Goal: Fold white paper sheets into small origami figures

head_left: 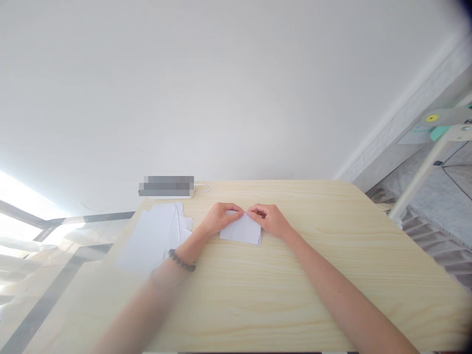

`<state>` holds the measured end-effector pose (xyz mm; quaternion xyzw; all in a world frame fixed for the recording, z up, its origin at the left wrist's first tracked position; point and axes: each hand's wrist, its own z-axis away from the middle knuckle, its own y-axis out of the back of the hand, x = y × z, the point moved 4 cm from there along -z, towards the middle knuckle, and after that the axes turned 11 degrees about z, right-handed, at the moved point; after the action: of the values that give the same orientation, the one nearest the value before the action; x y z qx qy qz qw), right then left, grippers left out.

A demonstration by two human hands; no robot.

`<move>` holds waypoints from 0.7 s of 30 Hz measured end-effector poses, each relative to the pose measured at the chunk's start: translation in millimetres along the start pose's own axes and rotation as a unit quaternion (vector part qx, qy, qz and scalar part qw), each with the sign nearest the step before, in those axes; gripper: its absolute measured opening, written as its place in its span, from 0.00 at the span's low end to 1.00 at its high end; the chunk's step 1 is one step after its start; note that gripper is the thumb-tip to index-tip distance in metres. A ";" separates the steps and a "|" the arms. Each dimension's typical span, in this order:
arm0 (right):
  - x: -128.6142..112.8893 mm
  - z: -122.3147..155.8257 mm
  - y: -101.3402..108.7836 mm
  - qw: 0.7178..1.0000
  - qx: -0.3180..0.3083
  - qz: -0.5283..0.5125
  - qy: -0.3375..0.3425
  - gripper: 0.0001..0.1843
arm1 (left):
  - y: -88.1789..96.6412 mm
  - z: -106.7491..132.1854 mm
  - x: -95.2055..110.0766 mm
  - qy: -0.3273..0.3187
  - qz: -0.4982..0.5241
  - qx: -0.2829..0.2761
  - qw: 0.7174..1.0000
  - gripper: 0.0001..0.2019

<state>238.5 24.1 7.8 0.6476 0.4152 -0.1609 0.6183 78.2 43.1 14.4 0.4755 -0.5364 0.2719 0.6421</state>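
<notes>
Pale wooden tabletop (280, 295) against a white wall carries a folded white paper (241, 230) at its middle; left hand (218, 219) and right hand (269, 220) pinch its far edge, fingers closed. Loose sheets (155, 236) lie just left.

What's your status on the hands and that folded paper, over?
Left hand and right hand both pinching the folded paper's far edge. Paper flat on the table. Loose sheets lie left, apart from it.
</notes>
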 end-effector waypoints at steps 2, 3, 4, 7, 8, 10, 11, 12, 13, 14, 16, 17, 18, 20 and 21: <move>-1.0 0.0 -1.1 1.000 0.004 0.004 0.007 0.11 | -1.2 0.2 -0.2 0.004 0.000 -0.003 1.000 0.15; -1.6 0.0 -1.6 1.000 0.006 0.005 0.010 0.11 | -1.9 0.3 -0.2 0.004 0.000 -0.002 1.000 0.16; -2.2 -0.1 -2.1 1.000 0.007 0.007 0.013 0.10 | -2.5 0.4 0.0 0.004 -0.001 -0.001 1.000 0.16; -3.7 -0.4 -2.7 1.000 0.006 0.012 0.014 0.09 | -3.1 0.8 1.3 0.002 -0.005 0.016 1.000 0.16; -4.0 -0.5 -2.4 1.000 0.006 0.011 0.013 0.09 | -2.7 0.9 1.7 0.003 -0.005 0.024 1.000 0.16; -4.0 -0.7 -1.1 1.000 0.002 0.002 0.010 0.09 | -1.5 0.9 1.7 0.013 0.002 0.037 0.999 0.17; -3.6 -0.8 -0.4 1.000 -0.001 -0.004 0.007 0.10 | -0.8 0.7 1.3 0.021 0.008 0.041 0.999 0.18; -2.9 -1.0 0.4 1.000 -0.007 -0.011 0.003 0.10 | -0.1 0.5 0.7 0.028 0.015 0.043 0.999 0.18; -1.8 -1.1 1.0 1.000 -0.014 -0.020 -0.003 0.11 | 0.5 0.1 -0.1 0.034 0.023 0.043 0.998 0.18; -0.4 -1.2 1.4 0.999 -0.022 -0.031 -0.013 0.11 | 1.1 -0.3 -0.9 0.039 0.032 0.044 0.998 0.18; 2.6 -1.2 1.8 0.997 -0.041 -0.059 -0.036 0.13 | 2.1 -1.1 -2.6 0.042 0.047 0.047 0.997 0.18; 3.9 -1.0 2.1 0.995 -0.048 -0.074 -0.047 0.13 | 2.5 -1.4 -3.3 0.042 0.053 0.049 0.997 0.18; 5.0 -0.8 2.7 0.993 -0.051 -0.087 -0.056 0.13 | 2.7 -1.6 -4.0 0.042 0.058 0.050 0.996 0.18; 6.7 -0.5 4.8 0.991 -0.049 -0.105 -0.067 0.13 | 2.9 -1.8 -4.8 0.042 0.064 0.052 0.996 0.18; 7.5 -0.4 6.1 0.990 -0.046 -0.110 -0.071 0.13 | 3.0 -1.7 -4.8 0.042 0.066 0.053 0.996 0.18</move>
<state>247.4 27.7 6.5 0.5561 0.4461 -0.2541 0.6536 75.0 46.7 10.9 0.4604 -0.5241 0.3611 0.6188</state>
